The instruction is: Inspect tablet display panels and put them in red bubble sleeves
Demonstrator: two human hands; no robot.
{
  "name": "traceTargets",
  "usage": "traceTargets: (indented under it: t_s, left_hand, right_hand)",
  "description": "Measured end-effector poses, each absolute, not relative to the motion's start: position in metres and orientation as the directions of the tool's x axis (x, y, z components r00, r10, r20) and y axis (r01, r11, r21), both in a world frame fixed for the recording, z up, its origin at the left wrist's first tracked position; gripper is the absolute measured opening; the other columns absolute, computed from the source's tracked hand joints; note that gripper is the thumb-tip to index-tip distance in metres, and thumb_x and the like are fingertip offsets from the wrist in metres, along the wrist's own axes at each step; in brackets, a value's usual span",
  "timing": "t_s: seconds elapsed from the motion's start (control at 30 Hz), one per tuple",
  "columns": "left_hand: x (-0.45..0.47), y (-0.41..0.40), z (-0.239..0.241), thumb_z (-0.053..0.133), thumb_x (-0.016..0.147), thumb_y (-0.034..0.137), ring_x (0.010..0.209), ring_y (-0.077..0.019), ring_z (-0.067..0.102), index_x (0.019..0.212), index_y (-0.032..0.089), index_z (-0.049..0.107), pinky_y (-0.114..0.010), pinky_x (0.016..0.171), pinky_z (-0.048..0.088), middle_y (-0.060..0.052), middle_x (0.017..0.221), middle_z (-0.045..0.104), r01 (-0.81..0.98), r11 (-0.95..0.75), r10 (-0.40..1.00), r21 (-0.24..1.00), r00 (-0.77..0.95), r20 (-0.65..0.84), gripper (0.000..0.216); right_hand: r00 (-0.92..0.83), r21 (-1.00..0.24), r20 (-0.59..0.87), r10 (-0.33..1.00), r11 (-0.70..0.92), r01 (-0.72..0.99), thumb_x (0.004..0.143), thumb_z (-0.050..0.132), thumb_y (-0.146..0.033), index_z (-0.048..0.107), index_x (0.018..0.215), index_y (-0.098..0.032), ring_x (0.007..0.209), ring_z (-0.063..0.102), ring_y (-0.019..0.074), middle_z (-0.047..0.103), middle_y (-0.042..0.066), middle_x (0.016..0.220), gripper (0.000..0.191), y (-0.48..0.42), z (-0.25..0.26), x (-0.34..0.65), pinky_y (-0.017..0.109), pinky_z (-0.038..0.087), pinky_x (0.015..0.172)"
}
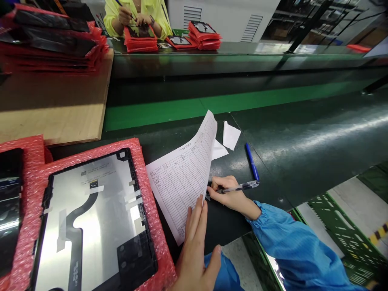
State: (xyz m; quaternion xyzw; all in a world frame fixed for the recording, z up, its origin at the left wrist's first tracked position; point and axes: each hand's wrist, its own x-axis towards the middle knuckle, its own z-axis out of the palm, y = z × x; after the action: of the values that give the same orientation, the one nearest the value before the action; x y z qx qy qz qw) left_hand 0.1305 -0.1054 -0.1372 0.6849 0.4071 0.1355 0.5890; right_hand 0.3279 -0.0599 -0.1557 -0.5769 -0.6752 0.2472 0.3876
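Note:
A printed form (182, 173) with a ruled table lies on the dark bench, its upper right side curling upward. My left hand (197, 246) rests with fingers stretched out at the form's lower right edge. Just right of the form, my right hand (232, 198) is closed around a clear-barrelled pen (244, 186); the fingers hide its writing end. A blue pen (252, 161) lies on the bench beyond that hand. To the left, a tablet screen assembly (100, 226) with a metal back, tape strips and a ribbon cable lies on red bubble wrap (140, 161).
Torn white paper pieces (231, 135) lie behind the form. A wooden board (75, 109) carries stacked red-wrapped panels (60, 40) at the upper left. Across the bench, a person in yellow (163, 16) works beside more red stacks (204, 36). Green crates (339, 226) stand below right.

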Motion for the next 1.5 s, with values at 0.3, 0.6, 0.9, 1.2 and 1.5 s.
traceTargets:
  t_s: [0.3,0.6,0.9,1.2,1.5]
  left_hand:
    - [0.129,-0.1072,-0.1383,0.046,0.085,0.022,0.147,-0.0221,0.002,0.151,0.007,0.019,-0.037,0.119,0.005,-0.01,0.16,0.011,0.403,0.006,0.723,0.915,0.63,-0.282,0.073]
    - [0.1305,-0.107,-0.1355,0.047,0.084,0.024,0.148,-0.0213,0.004,0.15,0.01,0.023,-0.037,0.12,0.004,-0.007,0.16,0.015,0.388,0.053,0.741,0.92,0.602,-0.297,0.072]
    - [0.1294,-0.1078,-0.135,0.048,0.082,0.018,0.148,-0.0208,0.011,0.151,0.012,0.021,-0.037,0.119,0.009,-0.007,0.162,0.009,0.355,0.084,0.765,0.931,0.576,-0.289,0.074]
    - [0.1301,-0.1062,-0.1308,0.049,0.081,0.019,0.148,-0.023,0.011,0.151,0.012,0.021,-0.039,0.119,0.011,-0.008,0.162,0.009,0.371,0.12,0.755,0.921,0.569,-0.327,0.076]
    - [0.1296,-0.1061,-0.1311,0.05,0.081,0.021,0.148,-0.0236,0.012,0.151,0.012,0.021,-0.039,0.119,0.012,-0.008,0.161,0.011,0.371,0.123,0.754,0.921,0.568,-0.33,0.077]
  right_hand:
    - [-0.028,-0.782,0.245,0.969,0.215,0.586,0.079,0.055,-0.017,0.031,0.055,-0.022,0.042,0.03,0.0064,0.035,-0.008,0.048,0.034,-0.0594,-0.1557,0.3264,0.022,0.026,0.044]
    - [-0.027,-0.775,0.236,0.971,0.205,0.597,0.08,0.054,-0.018,0.031,0.055,-0.022,0.041,0.032,0.0066,0.038,-0.007,0.048,0.034,-0.0599,-0.1528,0.3264,0.022,0.027,0.044]
    - [-0.026,-0.77,0.235,0.972,0.202,0.605,0.079,0.053,-0.018,0.031,0.054,-0.023,0.041,0.033,0.0067,0.04,-0.007,0.047,0.034,-0.0592,-0.1518,0.3253,0.022,0.028,0.044]
    - [-0.022,-0.767,0.236,0.971,0.2,0.61,0.079,0.053,-0.018,0.031,0.054,-0.022,0.041,0.033,0.0065,0.04,-0.007,0.047,0.034,-0.0594,-0.1512,0.3252,0.021,0.028,0.045]
    - [-0.028,-0.772,0.224,0.974,0.195,0.605,0.079,0.054,-0.018,0.031,0.054,-0.022,0.041,0.033,0.0066,0.04,-0.007,0.047,0.034,-0.0601,-0.1518,0.3266,0.022,0.028,0.044]
